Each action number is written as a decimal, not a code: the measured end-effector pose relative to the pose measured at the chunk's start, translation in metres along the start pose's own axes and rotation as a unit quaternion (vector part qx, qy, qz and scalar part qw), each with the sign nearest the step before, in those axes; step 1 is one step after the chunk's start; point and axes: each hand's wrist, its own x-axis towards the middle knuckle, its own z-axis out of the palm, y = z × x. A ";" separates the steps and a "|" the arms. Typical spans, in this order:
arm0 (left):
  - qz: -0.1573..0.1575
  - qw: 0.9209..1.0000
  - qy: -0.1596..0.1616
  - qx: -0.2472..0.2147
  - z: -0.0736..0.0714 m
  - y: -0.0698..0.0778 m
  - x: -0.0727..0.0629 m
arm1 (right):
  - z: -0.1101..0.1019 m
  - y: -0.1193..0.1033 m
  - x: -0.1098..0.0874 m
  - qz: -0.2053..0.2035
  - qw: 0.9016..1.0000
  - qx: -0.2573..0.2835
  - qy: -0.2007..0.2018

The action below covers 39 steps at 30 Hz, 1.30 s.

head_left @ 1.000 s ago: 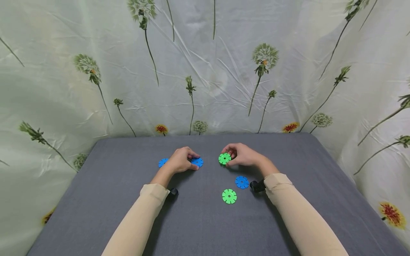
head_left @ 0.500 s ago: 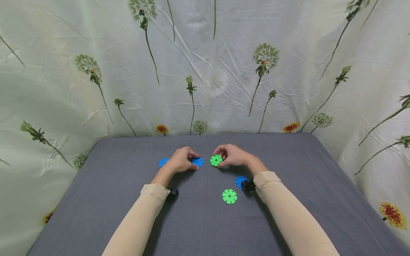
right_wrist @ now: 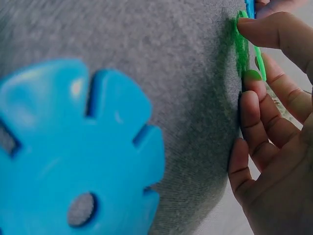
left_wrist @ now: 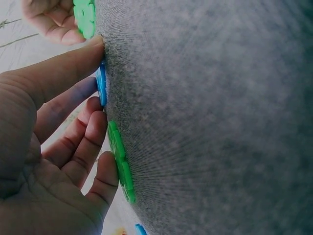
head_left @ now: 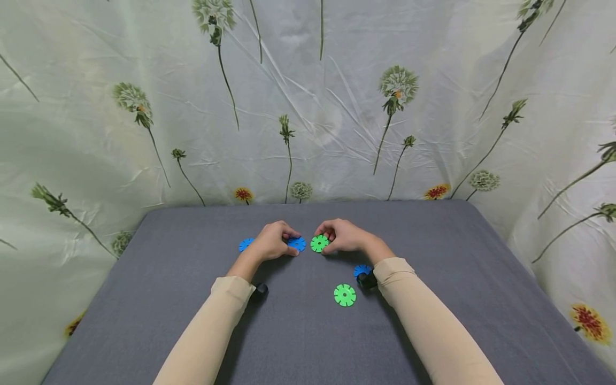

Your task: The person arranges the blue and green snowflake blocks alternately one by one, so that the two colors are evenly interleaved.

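Observation:
My left hand [head_left: 271, 240] pinches a blue notched plastic disc [head_left: 297, 244] lying on the cloth, thumb on its near edge and a fingertip on its far edge. In the left wrist view a green notched disc [left_wrist: 121, 161] lies under that palm, with the edge of another blue disc [left_wrist: 141, 229] beyond; the head view shows this outer blue disc [head_left: 246, 244] left of the wrist. My right hand [head_left: 344, 236] pinches a second green disc [head_left: 320, 244] just right of the held blue one, a narrow gap between them. In the right wrist view this green disc [right_wrist: 260, 63] is tilted close to the cloth.
A loose green disc [head_left: 345, 295] lies nearer the front on the grey table cloth [head_left: 298, 342]. Beside it another blue disc [head_left: 362, 271] is partly covered by the right wrist camera [head_left: 368, 280]. A flower-print curtain [head_left: 327, 107] hangs behind the table.
My right hand has moved left with its green disc, coming down close beside the blue disc. The left hand has stayed put. The right wrist camera now partly covers the loose blue disc.

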 end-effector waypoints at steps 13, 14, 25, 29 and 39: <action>0.014 1.000 0.001 0.011 -0.002 0.000 0.000 | 0.003 -0.002 0.001 0.005 1.000 -0.009 0.002; 0.016 1.000 0.001 0.012 -0.002 -0.001 0.000 | 0.003 -0.001 0.001 0.006 1.000 -0.008 0.001; 0.015 1.000 -0.002 0.009 -0.001 -0.002 0.002 | 0.003 0.001 0.002 0.014 1.000 -0.004 -0.006; 0.015 1.000 -0.002 0.011 -0.001 -0.002 0.002 | 0.003 0.001 0.002 0.012 1.000 -0.003 -0.008; 0.015 1.000 -0.002 0.013 -0.001 -0.001 0.002 | 0.003 0.001 0.000 0.010 1.000 -0.002 -0.005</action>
